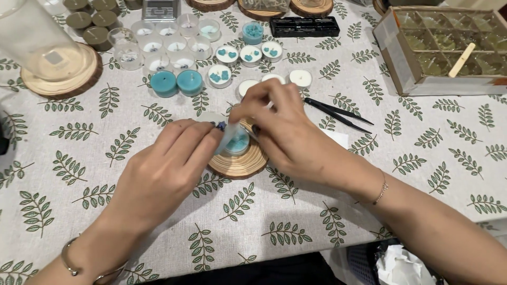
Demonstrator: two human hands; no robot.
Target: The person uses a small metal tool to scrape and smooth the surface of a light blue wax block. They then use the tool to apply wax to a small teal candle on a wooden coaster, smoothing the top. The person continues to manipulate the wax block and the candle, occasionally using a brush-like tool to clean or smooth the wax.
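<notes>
Here both hands meet over the round wood slice (238, 163) mid-bench. A teal candle (238, 142) in a clear cup sits on the slice. Left hand (166, 169), fingers pinched shut on a small clear cup w/ dark bits (219, 126), is just left of the candle. Right hand (282, 129), fingers pinched on sth thin & white, can't tell what, hovers above it. Black tweezers (338, 112) lie right of the slice.

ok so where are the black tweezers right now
In the head view the black tweezers lie on the leaf-print tablecloth, just right of the right hand and below the white tealight.
</notes>
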